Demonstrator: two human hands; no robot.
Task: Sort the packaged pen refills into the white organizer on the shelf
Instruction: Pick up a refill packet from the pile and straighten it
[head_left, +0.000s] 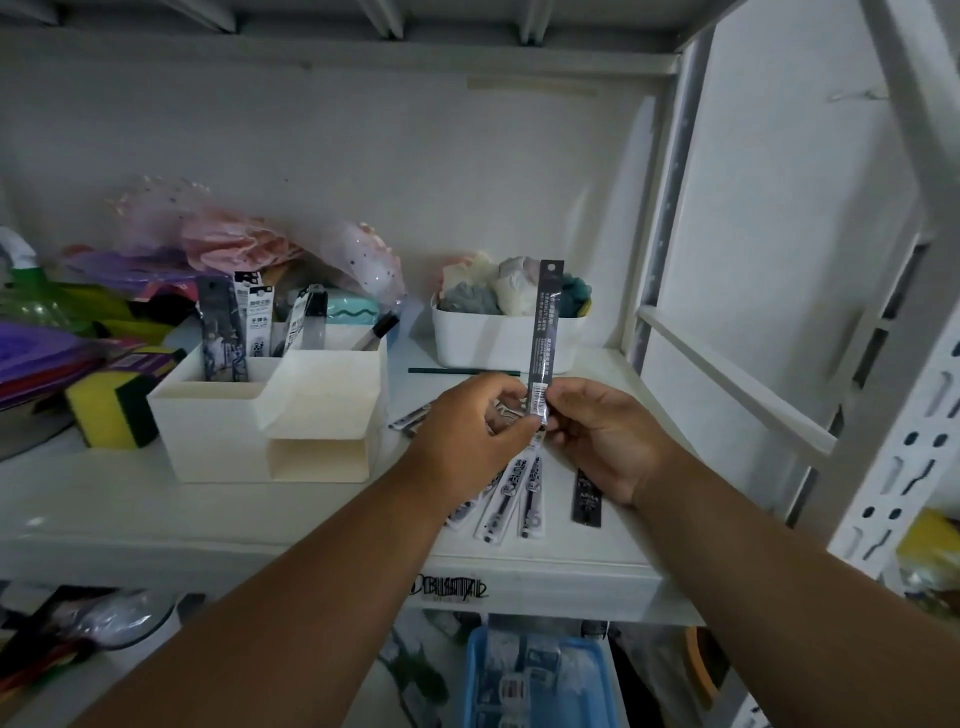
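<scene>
Dark slim packaged pen refill (543, 332) upright | pinched at lower end by left hand (470, 423) and right hand (602, 431) | near white shelf (104, 499) front-right edge

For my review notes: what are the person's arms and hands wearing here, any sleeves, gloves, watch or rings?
Both forearms are bare as far as the picture shows, with no sleeve edge in view. The left hand and right hand wear no gloves. No watch, bracelet or ring shows on either wrist or on the fingers that can be seen.
</scene>
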